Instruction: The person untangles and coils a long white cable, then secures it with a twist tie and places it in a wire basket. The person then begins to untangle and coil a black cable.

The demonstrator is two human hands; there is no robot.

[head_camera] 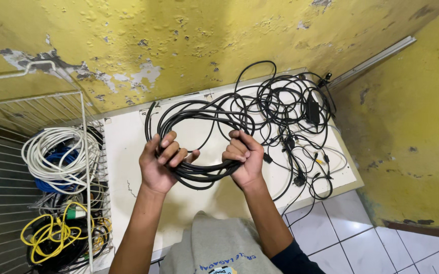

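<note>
Mid-coiling, by the look: left hand (159, 161) and right hand (243, 158) both fisted around the black cable coil (199, 122) held above the white table (128, 147), loose tail trailing into the tangled cables (293, 109); likely needs feeding slack round.

We find no packages, signs or screens here. The nearest thing to a label is the print on the grey garment (219, 248) at six o'clock, at the bottom edge of the view: an arc of blue lettering above a small round emblem (223, 270) in dark and yellow tones, cut off by the frame. We also make out a small yellow tag (320, 160) on one of the thin black cables at about three o'clock on the white worktop (123, 147), too small for us to tell more.
</note>
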